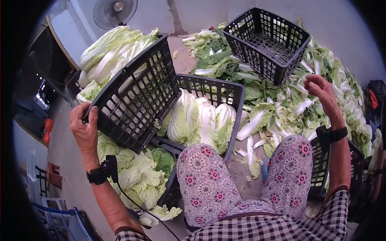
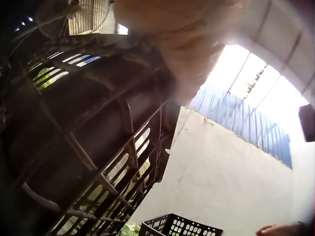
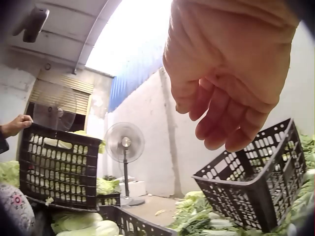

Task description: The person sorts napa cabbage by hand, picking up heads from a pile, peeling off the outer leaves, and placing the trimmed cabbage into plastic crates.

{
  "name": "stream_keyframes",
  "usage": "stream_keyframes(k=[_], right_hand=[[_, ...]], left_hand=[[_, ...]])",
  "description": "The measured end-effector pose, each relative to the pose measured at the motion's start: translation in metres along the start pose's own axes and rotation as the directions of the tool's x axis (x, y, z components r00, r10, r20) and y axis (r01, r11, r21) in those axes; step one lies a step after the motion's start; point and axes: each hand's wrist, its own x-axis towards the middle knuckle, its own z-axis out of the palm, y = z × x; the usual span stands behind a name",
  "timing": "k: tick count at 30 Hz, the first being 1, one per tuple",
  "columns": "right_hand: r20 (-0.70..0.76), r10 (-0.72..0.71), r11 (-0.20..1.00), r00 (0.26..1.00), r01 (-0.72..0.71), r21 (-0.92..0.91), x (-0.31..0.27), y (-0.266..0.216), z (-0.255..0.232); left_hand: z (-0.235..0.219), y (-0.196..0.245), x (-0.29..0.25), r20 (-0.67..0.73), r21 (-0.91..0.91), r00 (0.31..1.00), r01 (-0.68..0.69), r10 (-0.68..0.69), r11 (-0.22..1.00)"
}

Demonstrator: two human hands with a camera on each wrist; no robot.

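Observation:
My left hand [image 1: 84,127] grips the near upper corner of a tilted black plastic crate [image 1: 149,90], thumb on its slatted side. Through the slats pale napa cabbages show, and more cabbages [image 1: 114,52] are heaped behind it. Close by the tilted crate stands a second black crate [image 1: 240,116] holding several upright napa cabbages [image 1: 206,120]. My right hand [image 1: 323,93] is raised in the air with loosely bent fingers and holds nothing, as the right wrist view also shows. Nearest to it is a black crate [image 3: 263,191] with no cabbages inside, resting on loose leaves.
Trimmed cabbage leaves [image 1: 277,106] are piled along the wall. Beside my left knee a low crate [image 1: 171,197] sits near leafy cabbages [image 1: 138,176]. Another black crate [image 1: 320,162] stands beside my right knee. A standing fan [image 3: 125,142] is at the back.

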Motion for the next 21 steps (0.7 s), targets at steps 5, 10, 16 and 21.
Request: stream_keyframes(k=[5, 10, 16, 21], right_hand=[[0.257, -0.13, 0.992, 0.958, 0.124, 0.04, 0.047, -0.057, 0.081], [0.331, -0.334, 0.942, 0.883, 0.297, 0.156, 0.095, -0.09, 0.171], [0.318, -0.737, 0.62, 0.596, 0.784, -0.031, 0.128, -0.16, 0.29], [0.232, -0.868, 0.461, 0.439, 0.886, 0.048, 0.135, -0.178, 0.341]], left_hand=[[0.002, -0.001, 0.0, -0.032, -0.041, 0.999, -0.012, 0.011, 0.999], [0.001, 0.006, 0.002, -0.045, -0.046, 0.999, 0.004, -0.006, 0.999], [0.002, 0.01, 0.004, -0.044, -0.017, 0.999, 0.006, -0.007, 1.0], [0.004, 0.007, 0.003, -0.046, -0.025, 0.999, 0.018, -0.019, 1.0]])
